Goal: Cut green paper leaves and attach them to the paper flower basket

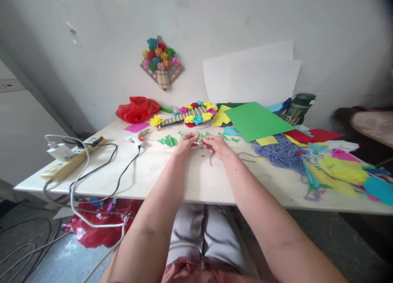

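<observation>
Above the middle of the table, my left hand [188,144] and my right hand [217,146] are close together, fingers pinched. A small green paper piece [200,136] is between their fingertips, partly hidden by them. Left of my left hand lies a little heap of green paper cuttings [170,140]. More green scraps [224,136] are scattered behind and to the right of my right hand. Just beyond my hands rests a woven stick craft [196,112] trimmed with colourful paper flowers.
A hot glue gun [138,138] and its black cord lie to the left, near a power strip [73,159]. On the right are a green sheet [257,121], tangled blue yarn [279,155] and crumpled coloured paper [344,171]. A red plastic bag [137,109] sits at the back.
</observation>
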Action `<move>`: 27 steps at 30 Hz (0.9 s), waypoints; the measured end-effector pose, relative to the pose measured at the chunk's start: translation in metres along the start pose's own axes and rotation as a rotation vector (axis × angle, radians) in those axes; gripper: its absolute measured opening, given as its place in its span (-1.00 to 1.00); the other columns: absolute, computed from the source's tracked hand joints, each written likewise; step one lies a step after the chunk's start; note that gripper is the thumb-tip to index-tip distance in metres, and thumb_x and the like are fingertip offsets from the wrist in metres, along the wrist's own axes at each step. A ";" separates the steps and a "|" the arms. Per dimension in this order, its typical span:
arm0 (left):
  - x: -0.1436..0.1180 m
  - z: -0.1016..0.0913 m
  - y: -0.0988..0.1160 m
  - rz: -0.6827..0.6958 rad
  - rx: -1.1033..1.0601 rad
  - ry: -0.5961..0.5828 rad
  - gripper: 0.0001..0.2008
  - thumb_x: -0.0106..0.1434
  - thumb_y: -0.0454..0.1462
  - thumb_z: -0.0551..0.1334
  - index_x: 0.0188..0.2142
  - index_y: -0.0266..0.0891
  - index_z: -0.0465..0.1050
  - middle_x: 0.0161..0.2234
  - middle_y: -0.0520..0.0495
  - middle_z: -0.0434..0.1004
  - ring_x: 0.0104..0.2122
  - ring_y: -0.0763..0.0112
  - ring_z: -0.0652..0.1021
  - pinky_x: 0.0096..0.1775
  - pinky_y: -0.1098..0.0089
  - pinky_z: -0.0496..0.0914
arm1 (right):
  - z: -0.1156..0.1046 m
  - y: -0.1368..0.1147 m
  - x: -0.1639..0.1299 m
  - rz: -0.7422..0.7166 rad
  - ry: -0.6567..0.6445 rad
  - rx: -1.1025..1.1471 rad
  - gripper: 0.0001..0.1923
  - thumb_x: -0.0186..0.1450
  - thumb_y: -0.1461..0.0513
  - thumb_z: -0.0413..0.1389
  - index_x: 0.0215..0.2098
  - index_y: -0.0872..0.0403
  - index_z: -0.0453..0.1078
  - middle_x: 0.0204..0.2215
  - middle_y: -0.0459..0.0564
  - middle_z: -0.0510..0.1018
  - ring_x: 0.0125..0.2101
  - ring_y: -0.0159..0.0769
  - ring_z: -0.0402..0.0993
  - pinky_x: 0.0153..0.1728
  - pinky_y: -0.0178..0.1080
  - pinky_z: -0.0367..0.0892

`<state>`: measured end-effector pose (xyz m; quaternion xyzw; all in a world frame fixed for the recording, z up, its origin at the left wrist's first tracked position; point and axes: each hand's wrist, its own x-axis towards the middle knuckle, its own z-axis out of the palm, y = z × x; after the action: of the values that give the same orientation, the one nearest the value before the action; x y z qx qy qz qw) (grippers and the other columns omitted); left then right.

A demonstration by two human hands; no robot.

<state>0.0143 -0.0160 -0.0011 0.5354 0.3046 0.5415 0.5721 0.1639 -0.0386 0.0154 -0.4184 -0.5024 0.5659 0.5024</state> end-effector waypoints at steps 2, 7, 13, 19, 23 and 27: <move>0.000 0.001 0.000 -0.001 0.006 -0.003 -0.68 -0.08 -0.13 0.39 -0.45 -0.29 0.37 -0.52 0.08 0.36 -0.50 0.57 0.43 -0.43 0.52 0.31 | 0.000 0.000 0.000 -0.004 0.002 0.000 -0.86 0.00 0.23 0.24 -0.53 0.17 0.43 -0.55 -0.01 0.53 -0.67 -0.54 0.23 -0.77 -0.47 -0.06; -0.003 0.004 0.003 -0.007 0.012 -0.005 -0.65 -0.10 -0.10 0.40 -0.45 -0.29 0.39 -0.53 0.07 0.37 -0.50 0.56 0.42 -0.41 0.50 0.33 | 0.001 0.003 0.002 -0.058 0.047 -0.055 -0.89 0.04 0.24 0.18 -0.53 0.16 0.43 -0.57 -0.03 0.52 -0.68 -0.52 0.22 -0.76 -0.45 -0.06; -0.004 0.010 0.005 -0.030 0.094 0.009 -0.60 -0.10 -0.05 0.39 -0.40 -0.32 0.45 -0.51 0.02 0.43 -0.50 0.53 0.43 -0.38 0.43 0.38 | 0.003 0.003 0.005 -0.253 0.281 -0.696 -0.83 0.15 0.24 0.07 -0.51 0.10 0.47 -0.54 -0.04 0.56 -0.57 -0.39 0.39 -0.52 -0.35 0.23; -0.003 0.012 0.004 -0.029 0.141 0.080 -0.61 -0.15 -0.07 0.41 -0.49 -0.35 0.44 -0.54 -0.02 0.45 -0.52 0.49 0.45 -0.36 0.36 0.41 | 0.010 0.001 -0.005 -0.378 0.374 -1.238 -0.77 0.22 0.21 0.02 -0.36 0.07 0.53 -0.37 0.06 0.61 -0.32 -0.20 0.49 -0.37 -0.28 0.24; -0.003 0.009 0.003 -0.031 0.103 0.036 -0.65 -0.11 -0.11 0.40 -0.45 -0.35 0.46 -0.51 -0.05 0.47 -0.46 0.45 0.49 -0.31 0.33 0.43 | 0.009 0.002 -0.002 -0.365 0.386 -1.157 -0.77 0.20 0.20 0.04 -0.35 0.06 0.53 -0.39 0.03 0.62 -0.35 -0.22 0.49 -0.39 -0.29 0.23; -0.002 0.009 0.003 -0.036 0.086 0.029 -0.68 -0.11 -0.15 0.39 -0.46 -0.36 0.44 -0.53 -0.04 0.46 -0.48 0.45 0.48 -0.32 0.33 0.44 | 0.006 0.005 0.004 -0.360 0.386 -1.006 -0.82 0.15 0.22 0.07 -0.43 0.07 0.52 -0.47 0.00 0.60 -0.42 -0.25 0.47 -0.42 -0.30 0.23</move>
<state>0.0213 -0.0214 0.0035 0.5461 0.3454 0.5250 0.5539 0.1571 -0.0358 0.0110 -0.6100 -0.6725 0.0756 0.4122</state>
